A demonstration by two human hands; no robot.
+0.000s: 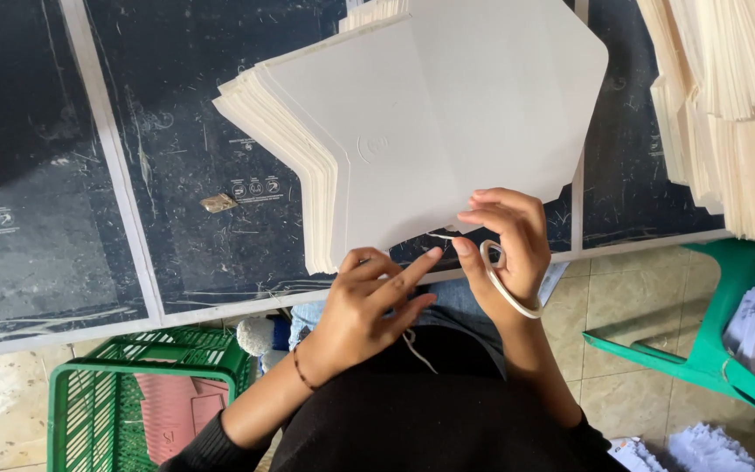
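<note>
Green plastic crate [98, 393] sits at seven o'clock, left hand [364, 306] pinches a thin string [417, 348] with forefinger out, right hand [504, 240] grips the cream card stack [421, 122] at twelve with a pale band [509, 288] looped on it, green stool [709, 350] at four.

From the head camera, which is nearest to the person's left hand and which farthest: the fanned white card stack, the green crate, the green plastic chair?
Measured from the left hand:
1. White card stack, just above, fingertips touching its lower edge.
2. Green crate, lower left on the floor.
3. Green plastic chair, far right, beyond the right hand.
</note>
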